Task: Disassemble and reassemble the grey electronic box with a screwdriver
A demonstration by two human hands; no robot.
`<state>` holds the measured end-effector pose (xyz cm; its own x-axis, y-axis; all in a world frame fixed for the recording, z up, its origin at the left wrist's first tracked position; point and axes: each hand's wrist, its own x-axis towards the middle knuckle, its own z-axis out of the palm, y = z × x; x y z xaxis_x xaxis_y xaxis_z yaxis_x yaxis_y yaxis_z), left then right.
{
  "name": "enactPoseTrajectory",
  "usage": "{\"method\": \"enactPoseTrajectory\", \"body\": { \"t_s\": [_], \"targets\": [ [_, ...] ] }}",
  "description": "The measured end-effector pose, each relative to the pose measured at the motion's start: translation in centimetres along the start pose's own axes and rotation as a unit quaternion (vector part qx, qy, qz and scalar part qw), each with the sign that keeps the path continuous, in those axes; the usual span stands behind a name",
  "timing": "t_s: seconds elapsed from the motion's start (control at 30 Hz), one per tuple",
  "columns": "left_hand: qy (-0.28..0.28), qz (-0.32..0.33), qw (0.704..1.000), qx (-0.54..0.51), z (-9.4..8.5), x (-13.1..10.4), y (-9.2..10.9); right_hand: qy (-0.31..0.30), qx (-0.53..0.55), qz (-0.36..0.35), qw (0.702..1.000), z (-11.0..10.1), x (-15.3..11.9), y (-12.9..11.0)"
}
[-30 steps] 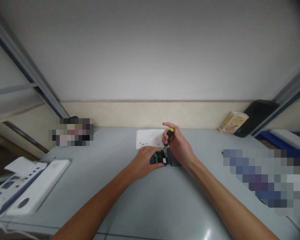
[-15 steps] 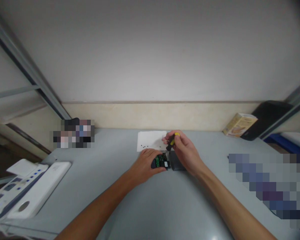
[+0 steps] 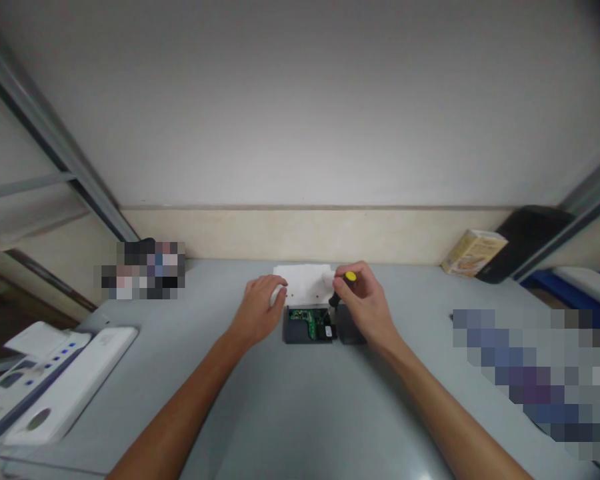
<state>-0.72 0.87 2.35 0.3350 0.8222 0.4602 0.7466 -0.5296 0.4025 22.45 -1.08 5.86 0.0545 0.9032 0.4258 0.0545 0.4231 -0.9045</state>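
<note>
An opened dark device with a green circuit board [image 3: 300, 324] lies on the table in the middle. My right hand [image 3: 367, 300] is wrapped round a screwdriver [image 3: 351, 277] with a yellow and black handle, its lower end pointing down at the right part of the board. Left of the device, my left hand [image 3: 263, 308] hovers by the left edge of a white sheet of paper [image 3: 307, 277], thumb and fingers curved but apart, with nothing seen in them. Tiny dark screws [image 3: 317, 297] rest on the paper. A dark cover [image 3: 349, 327] lies right of the device, partly under my right hand.
At the left stand a white power strip [image 3: 35, 373] and a long white box [image 3: 80, 387]. A yellow carton [image 3: 474, 253] leans by a black object [image 3: 530, 233] at the back right. Blurred-out items sit at both sides. A wall [image 3: 300, 237] closes off the back.
My left hand has let go of the device and moved left and up beside the paper, uncovering the device's left half. My right hand stays near the board, the screwdriver held more upright.
</note>
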Motion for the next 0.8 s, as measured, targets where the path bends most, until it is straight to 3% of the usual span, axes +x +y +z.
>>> {"method": "enactPoseTrajectory", "body": {
  "t_s": [0.13,0.27,0.53,0.8],
  "targets": [
    [-0.054,-0.004,0.997,0.052,0.5,0.0,-3.3,0.037,-0.107,-0.006,0.994,-0.6,0.0,0.5],
    [-0.067,-0.006,0.995,0.068,1.5,-0.1,-4.5,0.054,-0.142,0.007,0.988,-0.9,-0.2,0.4],
    [-0.024,-0.001,0.999,0.039,1.1,0.1,-3.2,0.165,-0.126,-0.014,0.978,-1.8,0.6,0.3],
    [-0.021,0.039,0.999,0.014,1.0,0.1,-1.1,0.159,-0.179,0.029,0.97,-2.5,0.9,1.7]
  ]
}}
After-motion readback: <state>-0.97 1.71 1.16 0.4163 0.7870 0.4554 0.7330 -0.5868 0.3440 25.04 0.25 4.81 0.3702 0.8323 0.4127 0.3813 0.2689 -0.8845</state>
